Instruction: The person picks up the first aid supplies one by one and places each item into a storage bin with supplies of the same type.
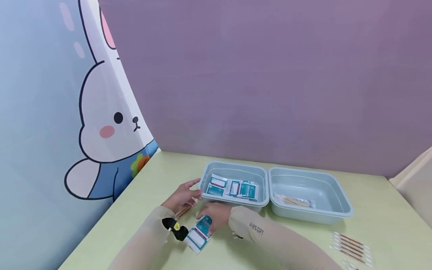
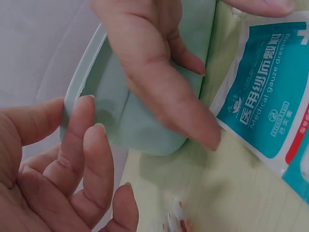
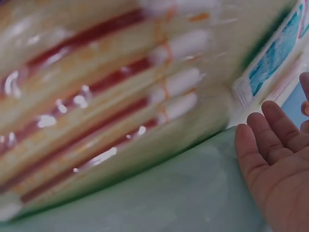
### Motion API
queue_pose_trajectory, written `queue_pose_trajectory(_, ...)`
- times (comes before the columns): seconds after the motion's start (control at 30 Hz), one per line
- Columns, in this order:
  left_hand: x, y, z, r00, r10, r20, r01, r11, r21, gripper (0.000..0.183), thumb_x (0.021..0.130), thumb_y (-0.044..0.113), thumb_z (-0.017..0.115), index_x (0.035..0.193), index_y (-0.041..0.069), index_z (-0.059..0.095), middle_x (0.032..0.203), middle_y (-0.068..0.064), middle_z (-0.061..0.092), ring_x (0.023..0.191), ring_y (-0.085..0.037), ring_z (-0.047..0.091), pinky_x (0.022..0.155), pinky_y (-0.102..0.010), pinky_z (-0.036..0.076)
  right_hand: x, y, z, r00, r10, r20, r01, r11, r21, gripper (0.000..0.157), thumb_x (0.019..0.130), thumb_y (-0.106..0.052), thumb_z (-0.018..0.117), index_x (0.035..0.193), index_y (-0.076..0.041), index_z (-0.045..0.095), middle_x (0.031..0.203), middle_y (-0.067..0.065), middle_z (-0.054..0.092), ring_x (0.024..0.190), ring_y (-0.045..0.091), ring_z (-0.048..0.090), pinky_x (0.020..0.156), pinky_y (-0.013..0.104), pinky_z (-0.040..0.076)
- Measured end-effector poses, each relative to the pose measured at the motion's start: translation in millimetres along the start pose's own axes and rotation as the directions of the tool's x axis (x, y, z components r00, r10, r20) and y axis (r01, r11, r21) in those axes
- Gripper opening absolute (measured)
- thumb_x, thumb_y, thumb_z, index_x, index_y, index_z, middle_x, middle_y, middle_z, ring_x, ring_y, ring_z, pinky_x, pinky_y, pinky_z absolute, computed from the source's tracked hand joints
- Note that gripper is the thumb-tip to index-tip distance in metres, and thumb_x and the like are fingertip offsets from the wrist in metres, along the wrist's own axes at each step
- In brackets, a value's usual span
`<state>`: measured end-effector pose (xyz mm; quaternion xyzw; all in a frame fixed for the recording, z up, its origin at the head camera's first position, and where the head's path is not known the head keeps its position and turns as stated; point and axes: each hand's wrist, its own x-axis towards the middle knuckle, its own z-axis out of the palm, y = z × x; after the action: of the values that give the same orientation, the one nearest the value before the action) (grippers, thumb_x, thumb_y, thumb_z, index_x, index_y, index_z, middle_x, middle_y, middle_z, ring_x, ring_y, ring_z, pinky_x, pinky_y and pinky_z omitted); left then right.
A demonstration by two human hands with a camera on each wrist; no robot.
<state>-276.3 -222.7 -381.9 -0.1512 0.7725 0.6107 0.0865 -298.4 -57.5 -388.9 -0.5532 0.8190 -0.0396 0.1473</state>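
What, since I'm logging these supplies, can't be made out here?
Head: whether the right hand pinches the gauze packet; the hand itself hides the contact.
Head: fine print on the packets in the left bin; too small.
Head: the lowest swabs at right; cut off by the bottom edge.
Left wrist: the rest of the gauze packet's lettering; cut off by the right edge.
Right wrist: orange marks on the swab pack; blurred.

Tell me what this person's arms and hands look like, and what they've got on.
The left hand and right hand are ungloved. Long, pale beige sleeves cover both arms; the right one carries small dark lettering. A black wrist device with a yellow patch sits at the left cuff.
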Motion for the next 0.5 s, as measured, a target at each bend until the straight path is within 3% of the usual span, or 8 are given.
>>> queue_pose_trajectory(0.27, 0.1, 1.3, -1.3, 1.000, -0.001, 0.000, 0.001, 1.000, -0.015, 0.054, 0.097, 0.020, 0.057, 0.148, 0.016, 0.037, 0.086, -0.008, 0.068, 0.059, -0.019, 0.053, 0.060, -0.027, 0.039, 3, 4, 6.2, 0.999, -0.033, -0.003, 0.032, 0.998, -0.056, 0.054, 0.071, -0.015, 0.085, 0.121, -0.017, 0.066, 0.115, -0.003, 0.063, 0.104, 0.008, 0.054, 0.094, 0.023, 0.041)
queue_pose_trajectory(0.5, 1.9, 0.8, -0.4, 1.000, -0.015, 0.001, 0.015, 1.000, -0.010, 0.054, 0.098, 0.020, 0.056, 0.148, 0.016, 0.038, 0.085, -0.007, 0.068, 0.060, -0.019, 0.054, 0.060, -0.027, 0.039, 4, 5, 16.5, 1.000, 0.024, -0.019, -0.025, 0.998, -0.060, 0.053, 0.068, -0.019, 0.088, 0.117, -0.023, 0.068, 0.112, -0.008, 0.060, 0.100, 0.006, 0.051, 0.091, 0.023, 0.042)
